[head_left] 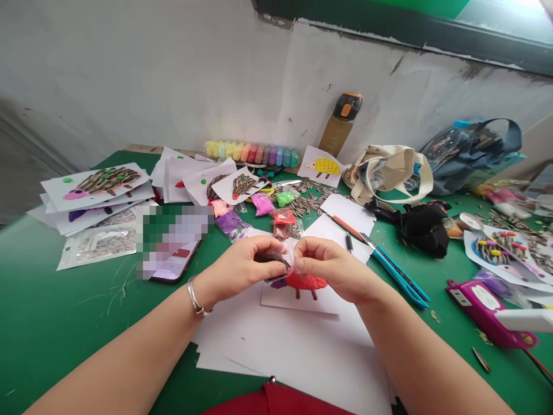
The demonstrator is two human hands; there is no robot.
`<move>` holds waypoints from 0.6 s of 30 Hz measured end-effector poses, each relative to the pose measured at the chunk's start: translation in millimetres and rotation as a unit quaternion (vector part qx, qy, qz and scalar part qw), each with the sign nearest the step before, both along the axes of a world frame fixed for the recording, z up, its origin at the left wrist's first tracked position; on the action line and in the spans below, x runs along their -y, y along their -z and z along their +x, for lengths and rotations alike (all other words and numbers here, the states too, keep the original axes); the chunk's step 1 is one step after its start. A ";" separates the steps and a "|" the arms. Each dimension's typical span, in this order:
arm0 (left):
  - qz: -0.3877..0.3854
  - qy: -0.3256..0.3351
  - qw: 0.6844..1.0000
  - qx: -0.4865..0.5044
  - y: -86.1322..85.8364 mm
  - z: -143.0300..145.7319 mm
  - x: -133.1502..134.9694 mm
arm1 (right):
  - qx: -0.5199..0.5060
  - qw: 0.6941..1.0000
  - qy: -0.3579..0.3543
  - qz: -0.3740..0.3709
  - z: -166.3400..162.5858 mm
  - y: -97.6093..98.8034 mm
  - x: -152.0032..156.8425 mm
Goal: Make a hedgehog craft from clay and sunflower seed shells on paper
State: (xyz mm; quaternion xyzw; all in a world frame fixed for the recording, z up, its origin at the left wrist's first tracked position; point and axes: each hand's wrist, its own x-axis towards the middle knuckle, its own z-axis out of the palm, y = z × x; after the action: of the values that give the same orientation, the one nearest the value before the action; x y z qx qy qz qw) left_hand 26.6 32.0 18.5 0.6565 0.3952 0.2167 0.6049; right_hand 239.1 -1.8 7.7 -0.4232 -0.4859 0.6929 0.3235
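My left hand (242,266) and my right hand (332,266) meet above a white card, both pinching a small clear plastic bag (288,253) between fingers and thumbs. Just under the hands lies a red clay hedgehog shape (307,282) on the card (302,300). A silver bracelet (194,297) circles my left wrist. More white sheets (294,351) lie stacked beneath my forearms on the green table (64,323).
Small bags of coloured clay (263,204) and sunflower seeds (311,199) lie beyond the hands. Blue cutters (397,274) and a magenta glue gun (488,302) sit right. Finished seed hedgehog cards (103,181) pile left beside a phone (175,268). A bottle (341,122) and bags (466,153) stand by the wall.
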 end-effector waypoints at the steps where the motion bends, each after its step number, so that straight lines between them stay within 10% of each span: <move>1: 0.011 0.006 1.000 -0.011 -0.8 0.5 0.5 | -0.005 1.000 0.003 0.001 0.5 -0.4 0.2; 18: 0.046 0.013 0.999 -0.015 -2.7 2.2 7.7 | 0.051 0.996 -0.062 0.034 2.6 -1.6 -1.0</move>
State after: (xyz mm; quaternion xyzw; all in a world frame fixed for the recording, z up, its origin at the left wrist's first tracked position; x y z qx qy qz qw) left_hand 28.8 24.3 21.1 0.6915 0.3857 0.2169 0.5710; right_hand 241.6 -0.9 9.3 -0.4157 -0.5501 0.6727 0.2686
